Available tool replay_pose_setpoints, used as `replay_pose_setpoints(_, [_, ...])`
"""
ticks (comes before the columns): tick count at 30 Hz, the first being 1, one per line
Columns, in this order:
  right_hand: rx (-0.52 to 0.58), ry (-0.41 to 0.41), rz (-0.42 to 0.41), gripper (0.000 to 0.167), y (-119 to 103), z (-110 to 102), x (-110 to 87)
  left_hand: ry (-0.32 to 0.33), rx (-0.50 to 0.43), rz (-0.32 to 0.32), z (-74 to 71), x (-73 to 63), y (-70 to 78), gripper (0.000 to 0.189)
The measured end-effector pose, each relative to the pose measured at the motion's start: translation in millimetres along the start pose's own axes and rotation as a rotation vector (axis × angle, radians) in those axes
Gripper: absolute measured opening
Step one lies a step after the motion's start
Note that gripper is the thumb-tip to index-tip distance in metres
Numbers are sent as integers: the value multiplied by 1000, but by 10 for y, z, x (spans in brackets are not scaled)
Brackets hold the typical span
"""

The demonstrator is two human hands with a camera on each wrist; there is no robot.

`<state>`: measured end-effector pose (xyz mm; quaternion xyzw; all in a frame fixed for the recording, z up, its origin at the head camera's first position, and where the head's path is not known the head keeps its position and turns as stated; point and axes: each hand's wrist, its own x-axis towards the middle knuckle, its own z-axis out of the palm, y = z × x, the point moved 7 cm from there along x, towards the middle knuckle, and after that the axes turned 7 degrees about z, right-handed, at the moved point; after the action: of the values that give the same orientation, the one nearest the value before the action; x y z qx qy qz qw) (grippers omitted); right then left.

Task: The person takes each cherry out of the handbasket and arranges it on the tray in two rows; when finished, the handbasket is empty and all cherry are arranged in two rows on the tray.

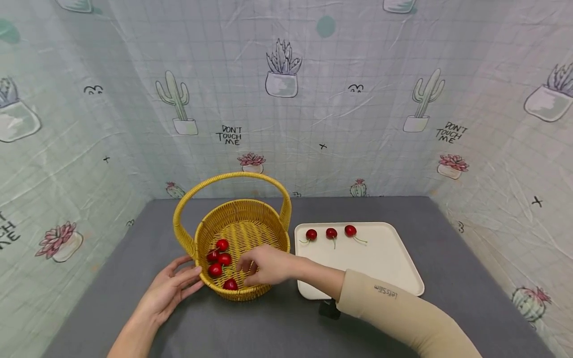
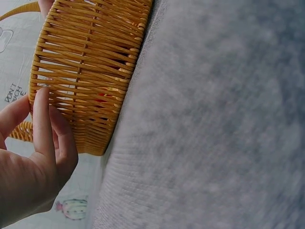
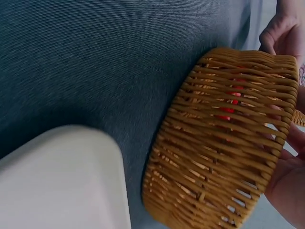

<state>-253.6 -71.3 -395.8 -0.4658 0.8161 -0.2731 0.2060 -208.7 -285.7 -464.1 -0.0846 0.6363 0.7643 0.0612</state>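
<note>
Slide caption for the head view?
Right grip over yellow basket, left grip at its rim, five cherries visible within; three more on white tray.

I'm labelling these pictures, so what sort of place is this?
Probably a makeshift tabletop booth: cactus-print sheeting lines three sides of a grey surface bearing a yellow basket and white tray.

We look into a booth-like nook, screened by pale, creased, gridded sheeting [image 1: 327, 109] that rises behind a grey surface [image 1: 233, 328] and along its left and right sides. Across the sheeting we find printed potted cacti [image 1: 176, 102], succulents [image 1: 283, 69] and the words "DON'T TOUCH ME" [image 1: 230, 135]. The surface shows a cloth-like texture up close. Whether home, lab or office lies beyond, we cannot tell.
</note>
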Motion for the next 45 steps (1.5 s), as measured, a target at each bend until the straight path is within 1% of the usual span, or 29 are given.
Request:
replay_pose_setpoints(7, [-50,-51,33,29,3,105,158,-10,1,2,-4,1,1,77])
replay_pose_setpoints(12, [-60,-89,56,32,32,186,269,-8,4,2,-10,11,-5,76])
replay_pose_setpoints(20, [-89,-118,71,32,68,303,403,-4,12,-2,-13,22,-16,76])
replay_pose_setpoints(27, [-106,-100,85,25,40,327,426,3,18,-4,-11,16,-24,76])
replay_pose_setpoints(34, [-81,-80,98,20,37,315,442,3,18,-2,-16,11,-27,77])
replay_pose_setpoints(39, [-55,-61,106,20,71,290,417,1,14,0,-20,12,-24,77])
replay_pose_setpoints(45, [-41,-32,113,21,98,196,332,1,5,-5,-16,15,-22,76])
